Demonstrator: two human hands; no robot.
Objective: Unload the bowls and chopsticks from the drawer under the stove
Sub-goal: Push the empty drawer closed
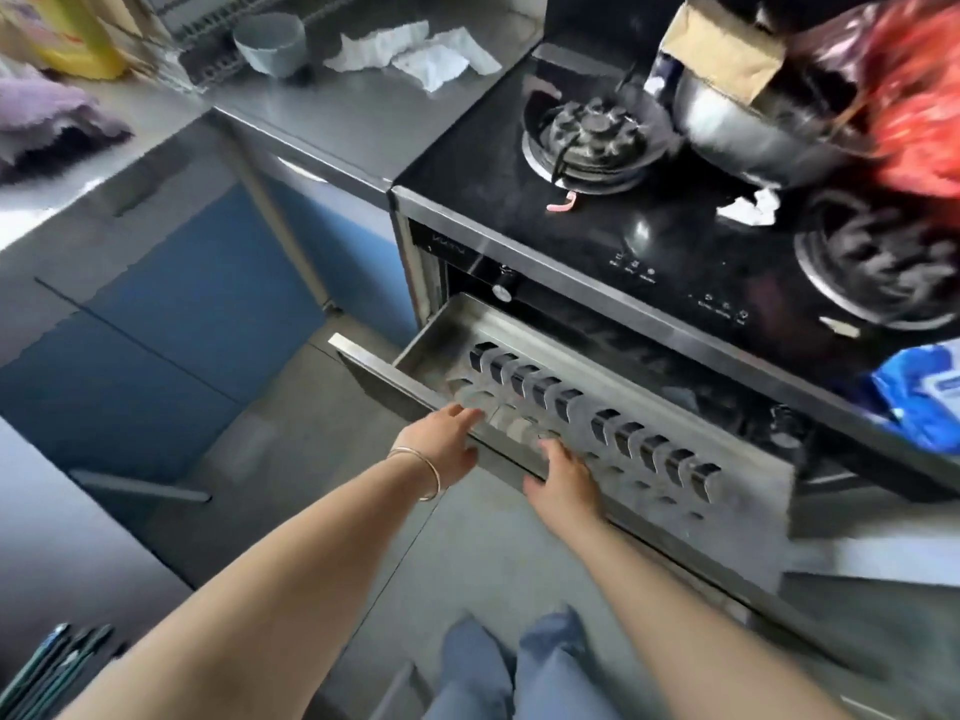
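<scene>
Steel counter (pixel 332 122) runs left of the black stove (pixel 649 241), a grey bowl (pixel 269 41) on it. Below, I see the drawer (pixel 571 433) pulled out; both hands, left (pixel 447 439) and right (pixel 563 478), rest spread-fingered on its front edge, gripping nothing.

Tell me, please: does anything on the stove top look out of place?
Yes. A steel bowl with a cardboard box sits tilted by the left burner, and a small pink scrap lies on the black glass.

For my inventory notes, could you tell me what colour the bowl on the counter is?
Grey-blue; the bowl shows in the head view, top left.
</scene>
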